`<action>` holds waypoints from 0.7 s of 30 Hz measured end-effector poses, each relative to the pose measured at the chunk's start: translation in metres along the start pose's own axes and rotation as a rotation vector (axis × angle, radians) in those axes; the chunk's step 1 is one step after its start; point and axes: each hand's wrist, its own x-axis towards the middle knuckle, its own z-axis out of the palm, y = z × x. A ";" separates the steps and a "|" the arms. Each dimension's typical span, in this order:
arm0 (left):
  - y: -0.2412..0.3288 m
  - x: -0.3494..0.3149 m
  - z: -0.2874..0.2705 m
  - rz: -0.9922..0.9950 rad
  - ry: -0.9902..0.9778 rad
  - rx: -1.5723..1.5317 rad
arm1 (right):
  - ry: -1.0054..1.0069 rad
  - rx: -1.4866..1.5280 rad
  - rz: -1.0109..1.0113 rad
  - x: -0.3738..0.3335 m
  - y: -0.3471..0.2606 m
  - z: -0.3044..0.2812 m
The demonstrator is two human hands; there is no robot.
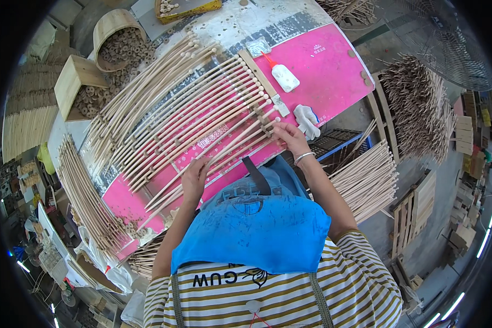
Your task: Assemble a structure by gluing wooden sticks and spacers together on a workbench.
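The left hand (193,180) has its fingers bent, thumb and forefinger nearly together, around a wooden stick (232,151) at the near edge of the row. The right hand (292,140) has its thumb and forefinger pinched together on the right part of the same stick, just beside brown wooden rings (267,126); whether they also touch a ring cannot be told. The stick lies over the pink near side of the table (331,57), its long axis running slantwise from near left to far right, passing under the left hand. The neighbouring sticks (194,109) lie roughly parallel, their pale round knobs (253,80) pointing far right toward a wooden strip (265,85). Beyond the strip lies a white bottle (285,77), its red nozzle pointing far left; a white glove (306,121) lies near the right hand
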 end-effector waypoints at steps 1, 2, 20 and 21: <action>-0.006 0.005 0.006 0.016 0.012 0.029 | -0.004 -0.013 0.007 -0.003 -0.001 0.000; -0.012 0.008 0.012 0.015 0.014 0.022 | -0.008 -0.025 0.015 -0.005 -0.001 0.000; -0.038 0.029 0.041 0.047 -0.003 0.511 | 0.010 -0.066 0.080 -0.009 0.014 0.000; -0.036 0.031 0.039 0.044 -0.025 0.522 | 0.008 -0.064 0.085 -0.009 0.014 0.000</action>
